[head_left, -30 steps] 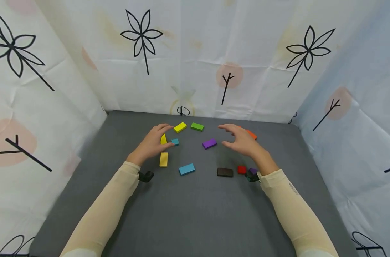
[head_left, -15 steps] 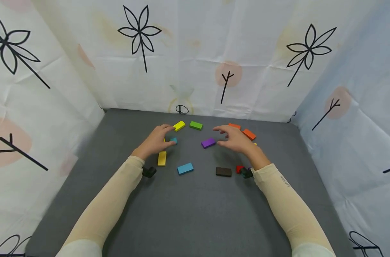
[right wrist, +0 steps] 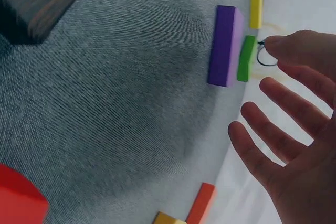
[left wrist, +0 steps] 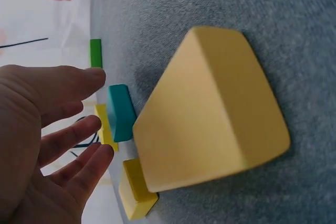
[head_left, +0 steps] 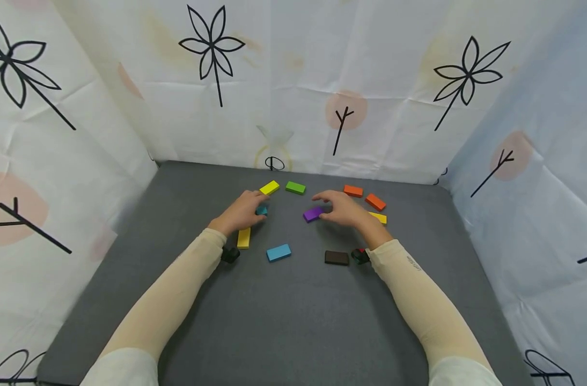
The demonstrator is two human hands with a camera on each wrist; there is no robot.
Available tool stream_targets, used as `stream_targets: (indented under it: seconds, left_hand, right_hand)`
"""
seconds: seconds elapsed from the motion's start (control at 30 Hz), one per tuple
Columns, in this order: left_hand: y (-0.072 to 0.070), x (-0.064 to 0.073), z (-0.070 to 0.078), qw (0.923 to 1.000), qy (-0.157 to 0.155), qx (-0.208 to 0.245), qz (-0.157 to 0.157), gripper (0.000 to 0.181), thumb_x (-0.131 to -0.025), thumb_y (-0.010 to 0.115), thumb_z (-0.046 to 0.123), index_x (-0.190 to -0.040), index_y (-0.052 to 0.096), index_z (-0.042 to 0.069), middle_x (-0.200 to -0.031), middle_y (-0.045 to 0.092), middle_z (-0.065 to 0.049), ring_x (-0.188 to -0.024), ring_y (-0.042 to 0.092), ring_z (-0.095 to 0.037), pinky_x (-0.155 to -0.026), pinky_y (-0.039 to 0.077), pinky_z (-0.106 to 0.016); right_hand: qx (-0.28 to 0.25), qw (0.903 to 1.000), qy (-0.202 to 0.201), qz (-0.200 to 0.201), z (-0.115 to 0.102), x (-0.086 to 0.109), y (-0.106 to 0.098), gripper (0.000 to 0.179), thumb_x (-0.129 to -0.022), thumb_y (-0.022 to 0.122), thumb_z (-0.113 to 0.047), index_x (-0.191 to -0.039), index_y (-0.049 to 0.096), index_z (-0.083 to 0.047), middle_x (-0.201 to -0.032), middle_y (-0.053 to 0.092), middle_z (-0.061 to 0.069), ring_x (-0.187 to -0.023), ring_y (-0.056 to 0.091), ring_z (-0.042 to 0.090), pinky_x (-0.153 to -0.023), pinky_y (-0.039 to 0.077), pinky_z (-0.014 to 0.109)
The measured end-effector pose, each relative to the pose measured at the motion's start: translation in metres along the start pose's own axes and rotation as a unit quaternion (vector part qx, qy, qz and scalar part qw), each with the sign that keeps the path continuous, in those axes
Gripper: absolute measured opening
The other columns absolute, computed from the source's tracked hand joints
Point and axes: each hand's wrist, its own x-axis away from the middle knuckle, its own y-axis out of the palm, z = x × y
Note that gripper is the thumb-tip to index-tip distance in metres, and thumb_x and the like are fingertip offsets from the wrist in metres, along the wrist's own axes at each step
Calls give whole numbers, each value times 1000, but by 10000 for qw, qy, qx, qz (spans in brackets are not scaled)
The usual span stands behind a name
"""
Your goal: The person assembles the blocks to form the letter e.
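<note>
A dark brown block lies to the near right on the grey tabletop, a blue block to its left; beyond them, a yellow block sits just nearer than the left hand; both hands reach over the tabletop with thumb and fingers apart, pinching nothing; a teal block shows just right of the left hand, between thumb and fingers, though contact cannot be told; a purple block lies between the hands, just left of the right hand, clearly the nearer of the two; its long axis runs left to right, right end angled slightly far; farthest back rest a bright yellow block, a green block and, on the right, an orange block.
</note>
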Motion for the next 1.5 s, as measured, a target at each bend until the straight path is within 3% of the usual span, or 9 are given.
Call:
stream_targets:
  seconds: [0.3, 0.9, 1.17, 1.5]
  left_hand:
    - [7, -4, 1, 9998, 6, 13, -182, 56, -105, 74, 12, -157, 57, 7, -161, 49, -20, -147, 45, -42, -117, 42, -54]
    - [14, -9, -3, 10000, 16, 51, -12, 40, -105, 69, 4, -144, 66, 1, -143, 61, -18, -135, 57, -35, -117, 44, -51]
    - [11, -8, -2, 9999, 104, 78, 75, 35, -105, 68, 3, -140, 69, 0, -138, 64, -19, -130, 58, -36, -115, 45, -51]
    - [0, -10, 16, 9993, 352, -19, 81, 37, -105, 68, 3, -141, 68, -2, -139, 65, -19, -132, 57, -37, -116, 44, -50]
  right_hand:
    - [246, 9997, 15, -82, 5, -10, 13, 47, -102, 76, -8, -147, 67, -6, -146, 65, 16, -125, 62, 36, -106, 49, 55]
    - [310, 9992, 222, -146, 8, -20, 23, 35, -101, 75, -5, -136, 75, -5, -140, 69, 15, -134, 59, 36, -113, 45, 53]
    - [375, 9987, 346, -28, 7, -21, 25, 33, -102, 76, -10, -135, 76, -5, -137, 70, 15, -130, 61, 35, -112, 46, 52]
    - [291, 9983, 492, 100, 7, -16, 22, 32, -101, 80, -12, -131, 77, -3, -128, 71, 13, -117, 66, 30, -104, 52, 48]
